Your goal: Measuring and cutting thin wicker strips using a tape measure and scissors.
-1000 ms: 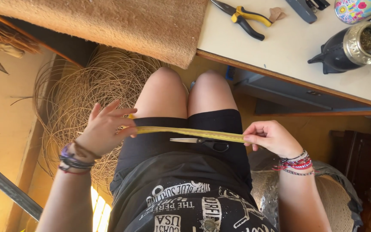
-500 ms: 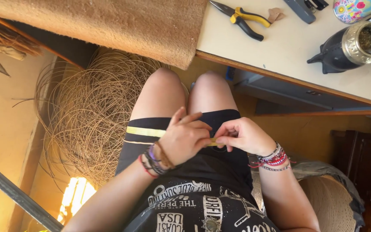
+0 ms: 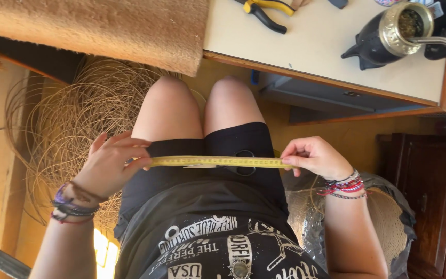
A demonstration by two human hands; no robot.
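A yellow tape measure (image 3: 218, 161) is stretched flat across the person's lap, over black shorts. The left hand (image 3: 110, 168) pinches one end between thumb and fingers, the other fingers spread loose; the right hand (image 3: 313, 156) has its fingers closed on the other end. A pair of scissors (image 3: 236, 165) lies on the lap under the tape. A coil of cane (image 3: 78, 124) lies on the floor to the left. Farther off, the desk (image 3: 326, 57) carries pliers (image 3: 264, 11) and a dark cup with a metal rim (image 3: 388, 33).
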